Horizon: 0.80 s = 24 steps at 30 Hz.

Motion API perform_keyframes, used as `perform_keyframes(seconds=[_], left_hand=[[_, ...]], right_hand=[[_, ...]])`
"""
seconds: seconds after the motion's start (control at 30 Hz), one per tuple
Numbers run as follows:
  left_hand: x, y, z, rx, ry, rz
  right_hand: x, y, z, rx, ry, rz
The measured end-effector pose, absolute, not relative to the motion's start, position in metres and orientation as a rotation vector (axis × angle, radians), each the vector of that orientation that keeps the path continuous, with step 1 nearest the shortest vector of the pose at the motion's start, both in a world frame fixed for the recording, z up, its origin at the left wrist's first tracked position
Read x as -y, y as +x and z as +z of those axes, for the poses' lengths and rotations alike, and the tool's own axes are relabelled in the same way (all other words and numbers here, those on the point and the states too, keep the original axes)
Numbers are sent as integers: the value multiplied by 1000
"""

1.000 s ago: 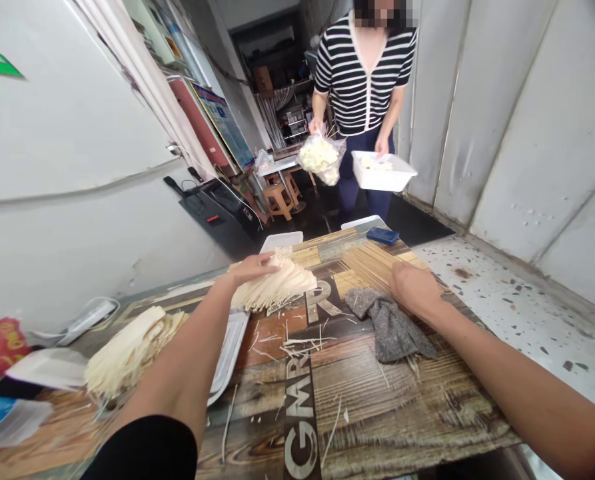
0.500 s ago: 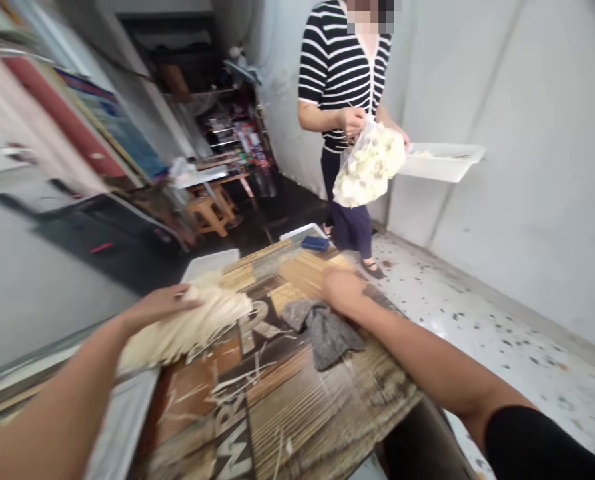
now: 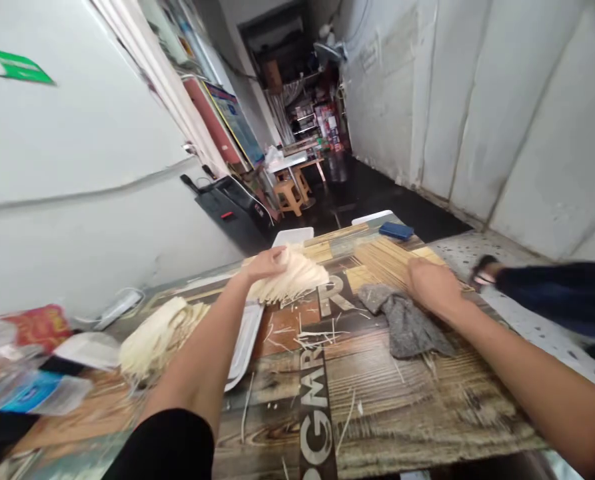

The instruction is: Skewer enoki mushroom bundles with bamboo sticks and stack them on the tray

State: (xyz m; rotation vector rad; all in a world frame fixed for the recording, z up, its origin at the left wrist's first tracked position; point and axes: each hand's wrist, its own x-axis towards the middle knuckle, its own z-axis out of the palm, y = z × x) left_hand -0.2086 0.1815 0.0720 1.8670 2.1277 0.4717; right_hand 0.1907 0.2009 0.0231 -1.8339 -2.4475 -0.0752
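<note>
My left hand [image 3: 267, 264] lies on the far end of a bunch of pale, thin strands that look like enoki mushrooms [image 3: 300, 275], its visible fingers stretched out. On the right, my right hand [image 3: 431, 283] is closed at the near end of a spread of thin bamboo skewers [image 3: 381, 260]; its fingertips are hidden. A crumpled grey cloth [image 3: 410, 327] lies just below that hand. Another pale stringy bunch [image 3: 160, 340] sits left of my left forearm. Partly behind the forearm is a white tray [image 3: 247, 343].
Loose strands litter the wood-patterned table [image 3: 377, 413]. A blue box [image 3: 396, 231] and a white container [image 3: 293, 236] are at the far edge. On the left are a plastic bottle [image 3: 42, 393] and a power strip [image 3: 120, 308]. A person's leg [image 3: 552, 293] shows at right.
The person carrying a bag and a white tub has moved from beyond the table to the right, leaving only legs in view. My view swung right and back. Both hands keep their places.
</note>
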Motion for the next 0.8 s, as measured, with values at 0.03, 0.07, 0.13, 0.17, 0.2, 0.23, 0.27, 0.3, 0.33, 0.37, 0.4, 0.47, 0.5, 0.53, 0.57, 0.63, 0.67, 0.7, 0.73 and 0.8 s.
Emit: perform_keyframes(seconds=[0.03, 0.07, 0.13, 0.17, 0.2, 0.23, 0.27, 0.3, 0.33, 0.37, 0.4, 0.47, 0.5, 0.53, 0.57, 0.63, 0.67, 0.7, 0.73, 0.8], left_hand=[[-182, -209, 70, -2130, 1880, 451], [-183, -209, 69, -2125, 1899, 428], [-183, -207, 68, -2114, 1932, 388], [-183, -206, 69, -2115, 1942, 375], [-182, -205, 69, -2120, 1948, 364], [-182, -204, 69, -2128, 1950, 357], [-181, -203, 69, -2137, 1949, 355], [-181, -203, 69, -2146, 1947, 357], [-181, -202, 68, -2153, 1942, 364], [-181, -202, 67, -2158, 1937, 374], [-181, -202, 66, -2164, 1929, 389], [-182, -203, 64, -2176, 1905, 429], [-182, -205, 63, -2183, 1890, 456], [-183, -206, 62, -2191, 1872, 488], [-182, -208, 62, -2200, 1851, 526], [-180, -211, 65, -2223, 1799, 618], [-177, -213, 67, -2234, 1769, 669], [-173, -214, 71, -2243, 1738, 721], [-168, -216, 76, -2250, 1707, 770], [-155, -218, 90, -2256, 1651, 850]], right_hand=[[-201, 191, 23, 2447, -1830, -90], [-200, 192, 23, 2446, -1831, -105], [-199, 193, 22, 2437, -1842, -130], [-198, 193, 22, 2430, -1848, -140], [-199, 193, 21, 2424, -1852, -150], [-199, 193, 21, 2418, -1849, -158], [-200, 193, 20, 2414, -1837, -166], [-200, 193, 19, 2412, -1821, -171], [-201, 193, 19, 2411, -1801, -175], [-201, 194, 18, 2410, -1780, -177], [-202, 194, 18, 2408, -1762, -179], [-201, 195, 17, 2401, -1739, -180], [-201, 195, 18, 2395, -1736, -180], [-201, 196, 18, 2387, -1738, -179], [-201, 196, 18, 2378, -1743, -178], [-200, 196, 20, 2357, -1755, -174], [-199, 196, 22, 2347, -1755, -172], [-198, 195, 23, 2337, -1751, -170], [-197, 195, 25, 2328, -1738, -166], [-193, 194, 30, 2311, -1694, -152]])
